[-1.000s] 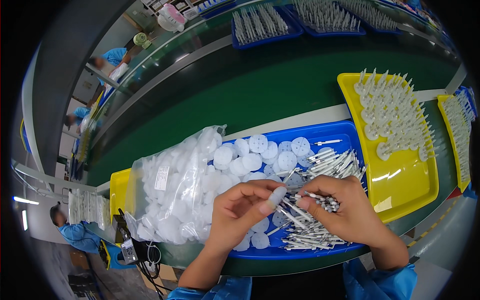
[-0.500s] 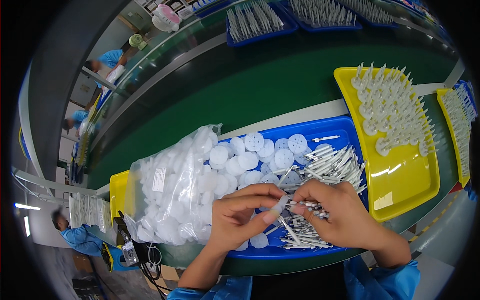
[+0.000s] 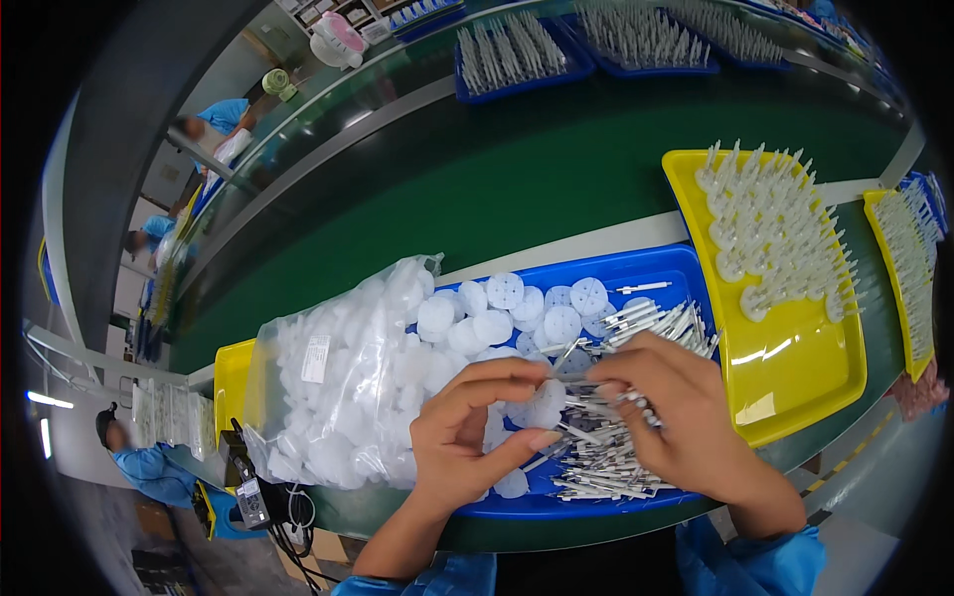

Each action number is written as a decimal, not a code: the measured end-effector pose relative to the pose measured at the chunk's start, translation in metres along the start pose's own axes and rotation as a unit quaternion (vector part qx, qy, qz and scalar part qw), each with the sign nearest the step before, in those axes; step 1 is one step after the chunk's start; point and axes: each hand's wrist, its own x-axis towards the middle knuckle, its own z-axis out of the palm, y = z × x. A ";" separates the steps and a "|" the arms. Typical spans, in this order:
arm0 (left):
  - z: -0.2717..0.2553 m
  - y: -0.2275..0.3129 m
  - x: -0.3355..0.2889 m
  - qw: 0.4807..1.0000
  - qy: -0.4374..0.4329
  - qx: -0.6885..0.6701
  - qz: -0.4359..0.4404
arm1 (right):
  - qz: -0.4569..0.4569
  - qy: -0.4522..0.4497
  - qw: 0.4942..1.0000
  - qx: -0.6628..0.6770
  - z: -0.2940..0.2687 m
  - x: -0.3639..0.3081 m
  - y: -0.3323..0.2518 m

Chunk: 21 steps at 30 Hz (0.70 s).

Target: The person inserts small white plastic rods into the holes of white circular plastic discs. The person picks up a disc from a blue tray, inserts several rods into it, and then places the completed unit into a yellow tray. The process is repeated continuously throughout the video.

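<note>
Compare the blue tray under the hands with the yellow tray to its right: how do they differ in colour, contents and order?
The blue tray holds loose white discs and a jumbled heap of thin pins; the yellow tray holds white spiked pieces standing in rows. Both hands, left hand and right hand, work over the blue tray; none touches the yellow one. Both trays are shallow, rimmed and sit beside the green belt.

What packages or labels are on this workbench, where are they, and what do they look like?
Clear plastic bag: left of the blue tray, bulging, full of white round discs, beside the left hand.
Label: small white rectangle with dark print, stuck on the bag's upper left face.
</note>
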 end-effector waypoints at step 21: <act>0.003 0.004 0.003 0.964 -0.065 0.231 0.114 | 0.046 -0.046 0.996 0.062 0.006 -0.008 -0.003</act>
